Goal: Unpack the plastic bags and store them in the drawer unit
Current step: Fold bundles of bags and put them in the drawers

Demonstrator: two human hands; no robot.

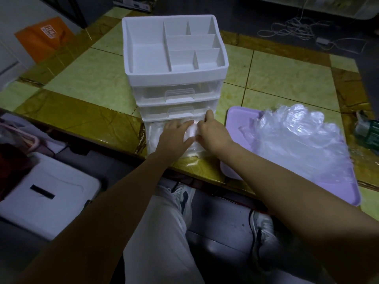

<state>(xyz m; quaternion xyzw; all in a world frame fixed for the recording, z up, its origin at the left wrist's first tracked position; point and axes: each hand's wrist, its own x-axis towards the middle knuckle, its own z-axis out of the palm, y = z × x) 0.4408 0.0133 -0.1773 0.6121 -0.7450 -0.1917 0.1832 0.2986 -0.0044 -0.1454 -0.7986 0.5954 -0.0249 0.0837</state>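
Bottom drawer (pixel 151 138) of the drawer unit (pixel 174 78) is pulled out, with folded plastic bags (pixel 191 132) inside it under both hands. Left hand (pixel 174 136) lies flat, fingers straight, pressing them; right hand (pixel 213 134) appears to pinch them, fingertips blurred. Right of the unit, loose bags (pixel 297 140) are heaped on a purple tray (pixel 238 124).

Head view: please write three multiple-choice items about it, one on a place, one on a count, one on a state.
1. The heap of clear crumpled plastic bags lies: A in the top compartments; B on the lilac plastic tray; C on the floor.
2. How many clear drawers has the white plastic drawer unit? A two; B three; C five.
3. The bottom drawer is: A shut; B removed; C pulled open.
Key: B, the heap covers the tray; B, three clear fronts are stacked; C, the left hand and right hand reach into it.
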